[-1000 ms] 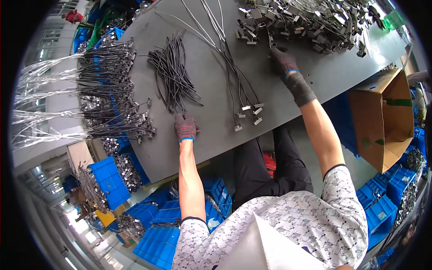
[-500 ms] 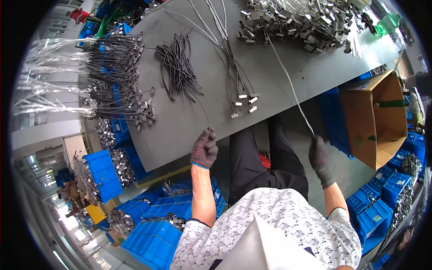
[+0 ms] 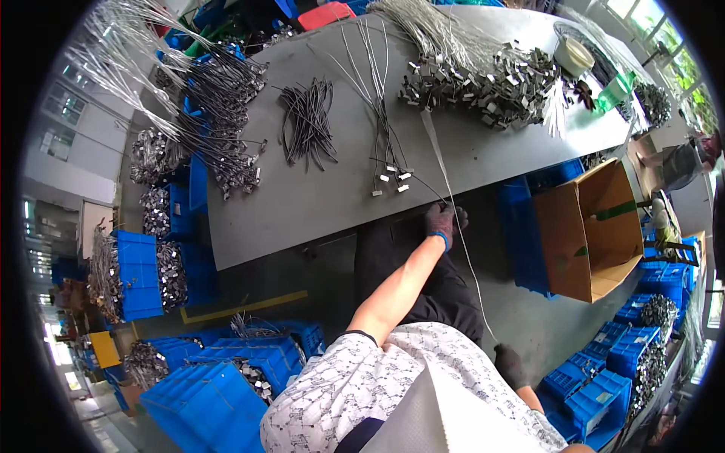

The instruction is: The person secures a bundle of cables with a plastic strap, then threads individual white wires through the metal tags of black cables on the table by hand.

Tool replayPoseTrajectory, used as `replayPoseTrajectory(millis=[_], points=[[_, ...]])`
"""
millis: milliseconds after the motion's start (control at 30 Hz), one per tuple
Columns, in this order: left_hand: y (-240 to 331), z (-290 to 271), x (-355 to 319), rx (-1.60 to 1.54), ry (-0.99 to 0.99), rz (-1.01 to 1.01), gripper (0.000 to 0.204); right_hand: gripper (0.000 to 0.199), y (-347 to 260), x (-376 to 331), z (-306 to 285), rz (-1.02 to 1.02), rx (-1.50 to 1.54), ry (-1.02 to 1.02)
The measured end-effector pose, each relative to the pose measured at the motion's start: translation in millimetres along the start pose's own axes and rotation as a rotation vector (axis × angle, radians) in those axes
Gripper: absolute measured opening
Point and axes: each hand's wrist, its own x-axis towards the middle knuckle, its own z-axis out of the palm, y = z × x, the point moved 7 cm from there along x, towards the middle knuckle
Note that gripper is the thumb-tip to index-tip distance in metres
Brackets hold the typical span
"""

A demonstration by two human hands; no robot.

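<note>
My left hand [image 3: 444,221], in a dark glove with a blue cuff, is at the table's front edge. Its fingers are closed on a thin dark tube [image 3: 427,186] that sticks out toward the table. Past this hand runs a long pale wire [image 3: 470,260], coming from the heap of wires with metal connectors [image 3: 483,87]; whether the left fingers touch it I cannot tell. Low and near my body, my gloved right hand [image 3: 512,365] is closed on the wire's near end. Several wires with dark sleeves and connectors [image 3: 387,136] lie left of the heap, beside a pile of short dark tubes [image 3: 308,124].
Bundles of sleeved wires [image 3: 226,98] hang over the grey table's [image 3: 264,226] left edge. An open cardboard box [image 3: 563,241] stands at the right, among blue crates [image 3: 596,408]. More blue crates [image 3: 211,408] are at lower left. Another person [image 3: 683,162] is at far right.
My left hand has moved right with the dark tube, up to the wire. My right hand has drawn the wire's end down toward my body. The view has shifted.
</note>
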Motion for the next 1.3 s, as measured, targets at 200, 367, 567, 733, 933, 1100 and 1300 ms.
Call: replayPoseTrajectory(millis=[200,367,567,733,933,1100,1300], points=[[142,77,-12,0.198,0.003,0.475,0.011,0.038,76,-18,47,0.312,-0.049,-0.218],[265,105,-8,0.177,0.087,0.766,0.014,0.037,72,12,53,0.244,-0.039,-0.216],[285,74,13,0.217,0.088,0.702,0.014,0.033,58,35,37,0.174,-0.025,-0.144],[289,59,4,0.137,0.139,0.696,0.013,0.033,86,30,47,0.199,-0.087,-0.184],[234,27,38,0.380,-0.071,0.356,0.015,0.029,42,56,17,0.012,-0.060,-0.037],[183,37,22,0.203,-0.024,0.293,0.014,0.027,-44,142,-42,-0.206,0.132,0.233],[311,24,-6,0.340,0.313,0.860,0.018,0.027,17,125,-24,-0.111,-0.139,0.101]])
